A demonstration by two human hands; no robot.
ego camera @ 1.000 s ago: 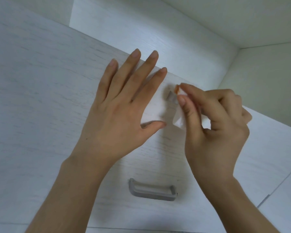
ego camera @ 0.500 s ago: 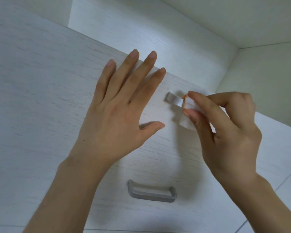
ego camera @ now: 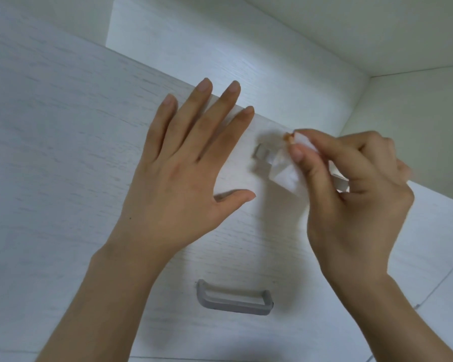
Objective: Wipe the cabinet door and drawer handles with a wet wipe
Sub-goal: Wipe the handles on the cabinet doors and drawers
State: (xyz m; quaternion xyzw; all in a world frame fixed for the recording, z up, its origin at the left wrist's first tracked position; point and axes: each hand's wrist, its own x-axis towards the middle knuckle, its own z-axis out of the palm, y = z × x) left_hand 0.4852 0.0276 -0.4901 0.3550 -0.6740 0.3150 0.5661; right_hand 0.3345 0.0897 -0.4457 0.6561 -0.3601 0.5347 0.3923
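My left hand (ego camera: 183, 173) lies flat with fingers spread on the white wood-grain drawer front (ego camera: 63, 178). My right hand (ego camera: 351, 205) pinches a folded white wet wipe (ego camera: 285, 176) around the upper grey handle (ego camera: 260, 152); only the handle's left end shows, and it is blurred. A second grey handle (ego camera: 233, 300) sits lower on the front, untouched and fully visible.
Another white panel (ego camera: 220, 48) rises behind the drawer front's top edge. A pale wall corner (ego camera: 416, 113) stands at the right. A seam between panels (ego camera: 434, 286) runs at the lower right.
My right hand slid the wipe to the right along the upper handle, then back a little to the left. The left hand stays flat in place.
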